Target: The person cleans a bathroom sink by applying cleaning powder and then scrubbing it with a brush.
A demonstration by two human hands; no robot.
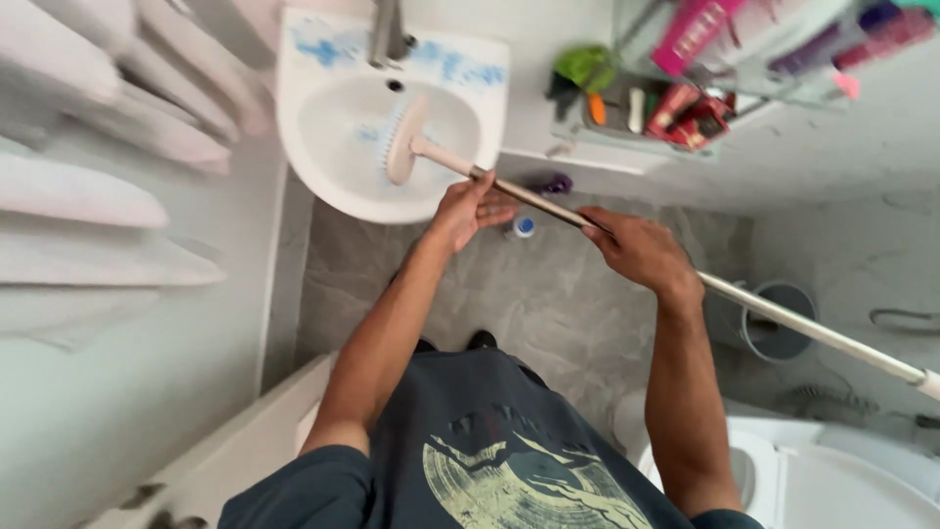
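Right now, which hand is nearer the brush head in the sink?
Left. The left hand grips the pole just behind the brush head; the right hand holds it farther back.

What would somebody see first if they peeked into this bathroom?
Probably the long brush stretching across the middle, its head down in the white sink with blue streaks. The left hand and right hand both grip its pole. Colourful bottles crowd the shelf at top right.

shirt: person is wearing a dark blue-grey short-sleeved tee
print: a pale yellow-green round design is showing on the chest
forearms: bare, nothing worn
shoes: dark
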